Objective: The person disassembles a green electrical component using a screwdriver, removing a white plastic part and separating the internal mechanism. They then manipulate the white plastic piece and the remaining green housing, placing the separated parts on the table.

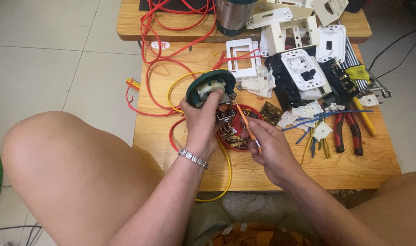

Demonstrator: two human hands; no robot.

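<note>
underfoot pale tiles [44, 50], cluttered wooden table [271, 173]

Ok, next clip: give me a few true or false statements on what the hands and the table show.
1. The left hand holds a round green-rimmed part. True.
2. The right hand holds pliers. False: it holds a thin orange-handled screwdriver; the red-handled pliers lie on the table.
3. A red bowl of small metal parts sits under the hands. True.
4. The loose wires are all blue. False: red wire and yellow wire show too.
</note>
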